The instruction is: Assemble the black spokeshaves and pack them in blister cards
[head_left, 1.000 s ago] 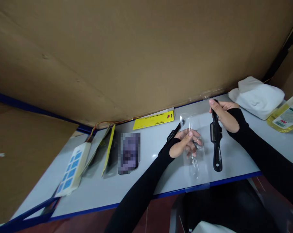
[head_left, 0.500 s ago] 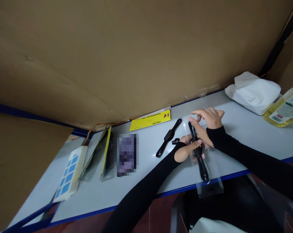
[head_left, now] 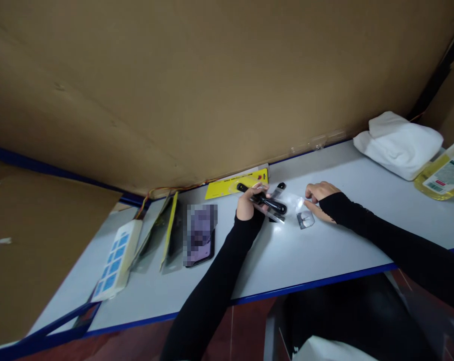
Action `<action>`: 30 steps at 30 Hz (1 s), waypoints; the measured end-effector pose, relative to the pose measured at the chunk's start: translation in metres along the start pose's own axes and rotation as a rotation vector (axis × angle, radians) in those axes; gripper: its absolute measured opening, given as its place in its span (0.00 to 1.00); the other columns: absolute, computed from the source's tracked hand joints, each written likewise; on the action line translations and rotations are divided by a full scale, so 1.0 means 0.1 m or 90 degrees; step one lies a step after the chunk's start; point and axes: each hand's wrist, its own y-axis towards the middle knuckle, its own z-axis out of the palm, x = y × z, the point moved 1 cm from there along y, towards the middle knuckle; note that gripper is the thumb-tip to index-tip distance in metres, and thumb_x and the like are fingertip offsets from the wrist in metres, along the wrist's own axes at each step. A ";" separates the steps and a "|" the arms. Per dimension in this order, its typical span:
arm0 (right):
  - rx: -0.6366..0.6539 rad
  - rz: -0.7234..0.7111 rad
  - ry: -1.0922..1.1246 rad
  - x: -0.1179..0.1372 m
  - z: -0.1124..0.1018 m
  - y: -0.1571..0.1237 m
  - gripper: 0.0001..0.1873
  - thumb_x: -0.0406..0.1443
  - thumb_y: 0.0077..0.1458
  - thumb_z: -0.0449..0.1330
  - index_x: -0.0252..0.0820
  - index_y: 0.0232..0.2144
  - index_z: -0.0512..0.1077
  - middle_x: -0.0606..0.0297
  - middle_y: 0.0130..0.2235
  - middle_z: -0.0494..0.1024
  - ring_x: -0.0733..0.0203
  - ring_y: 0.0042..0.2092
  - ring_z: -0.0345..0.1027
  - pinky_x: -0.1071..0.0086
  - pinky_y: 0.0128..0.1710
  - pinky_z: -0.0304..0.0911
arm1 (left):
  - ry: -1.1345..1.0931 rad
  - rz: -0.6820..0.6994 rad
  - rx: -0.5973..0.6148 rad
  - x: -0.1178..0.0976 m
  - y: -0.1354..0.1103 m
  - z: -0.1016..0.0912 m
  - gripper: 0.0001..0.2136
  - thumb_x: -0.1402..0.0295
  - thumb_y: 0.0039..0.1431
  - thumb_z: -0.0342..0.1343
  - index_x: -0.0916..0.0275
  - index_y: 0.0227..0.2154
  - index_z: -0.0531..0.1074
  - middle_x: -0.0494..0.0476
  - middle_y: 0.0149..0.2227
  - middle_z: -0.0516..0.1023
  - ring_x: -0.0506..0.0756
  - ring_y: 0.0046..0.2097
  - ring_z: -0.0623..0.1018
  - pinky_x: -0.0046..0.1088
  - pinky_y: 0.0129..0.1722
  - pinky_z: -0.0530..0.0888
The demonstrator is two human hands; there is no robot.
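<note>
My left hand (head_left: 248, 201) is closed around a black spokeshave (head_left: 275, 204) with clear plastic packaging (head_left: 274, 216) about it. Beneath lies a second black spokeshave (head_left: 281, 186), mostly hidden; one handle end sticks out beyond my fingers. To the right, my right hand (head_left: 320, 194) is low over the white table, fingers loosely bent and the thumb apart from them, with nothing visible gripped. Just left of that thumb is a small clear packet (head_left: 305, 219) with a dark and grey print. Behind my left hand is a yellow spokeshave card (head_left: 227, 187).
A phone (head_left: 200, 235), blurred out, lies left of my left arm. Further left stand yellow-edged packages (head_left: 169, 230) and a white power strip (head_left: 116, 260). At the right are a white cloth bundle (head_left: 398, 145) and a bottle of yellow liquid (head_left: 443, 173). A cardboard wall (head_left: 212, 90) rises behind.
My left hand has carried the spokeshave left and away from the table's front edge, over the other one. My right hand has come away from it, and the small packet now shows on the table.
</note>
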 end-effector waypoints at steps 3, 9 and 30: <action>-0.027 -0.007 0.023 -0.04 0.00 0.08 0.05 0.36 0.65 0.62 0.41 0.38 0.76 0.61 0.36 0.82 0.57 0.37 0.71 0.66 0.40 0.62 | 0.000 -0.002 0.027 0.01 -0.03 0.01 0.21 0.75 0.45 0.58 0.63 0.45 0.67 0.56 0.34 0.76 0.52 0.25 0.76 0.20 0.13 0.59; -0.061 -0.075 0.015 0.37 0.05 0.92 0.17 0.43 0.70 0.58 0.39 0.52 0.76 0.53 0.53 0.79 0.51 0.55 0.70 0.63 0.56 0.62 | -0.035 0.110 0.023 -0.10 -0.02 -0.01 0.17 0.71 0.46 0.58 0.63 0.42 0.70 0.55 0.31 0.76 0.52 0.24 0.75 0.22 0.15 0.60; -0.230 0.023 0.557 -0.26 -0.60 0.31 0.25 0.50 0.45 0.74 0.46 0.43 0.75 0.60 0.38 0.83 0.57 0.30 0.74 0.66 0.24 0.67 | -0.044 0.354 -0.112 -0.28 0.13 -0.14 0.17 0.72 0.38 0.59 0.63 0.37 0.73 0.52 0.30 0.74 0.53 0.29 0.75 0.31 0.36 0.73</action>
